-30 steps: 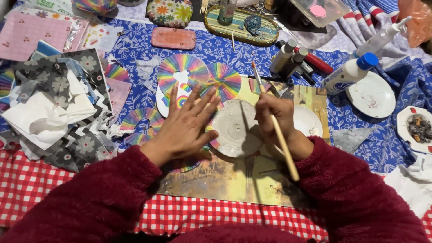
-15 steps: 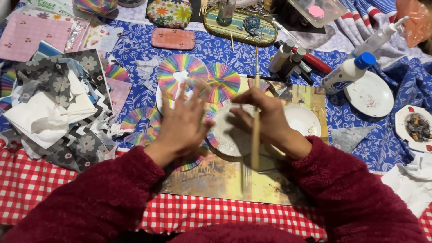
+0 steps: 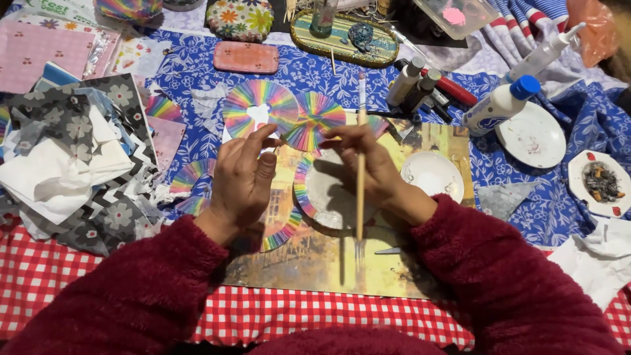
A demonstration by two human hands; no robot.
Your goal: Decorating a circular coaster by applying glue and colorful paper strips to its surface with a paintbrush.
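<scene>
Rainbow paper disc (image 3: 314,121) – pleated, pinched btwn left hand (image 3: 242,177) & right hand (image 3: 368,164).

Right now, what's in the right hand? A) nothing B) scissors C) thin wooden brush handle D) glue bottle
C: the right hand grips a thin wooden brush held upright over the rainbow-rimmed disc; the glue bottle lies apart on the blue cloth.

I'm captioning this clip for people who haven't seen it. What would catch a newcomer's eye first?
The two hands meet mid-table: the left hand and right hand pinch a rainbow-striped paper fan, the right also holding a thin wooden brush. Beneath them lies a round disc with a rainbow rim. Dark red fuzzy sleeves fill the foreground over a red checked cloth.
</scene>
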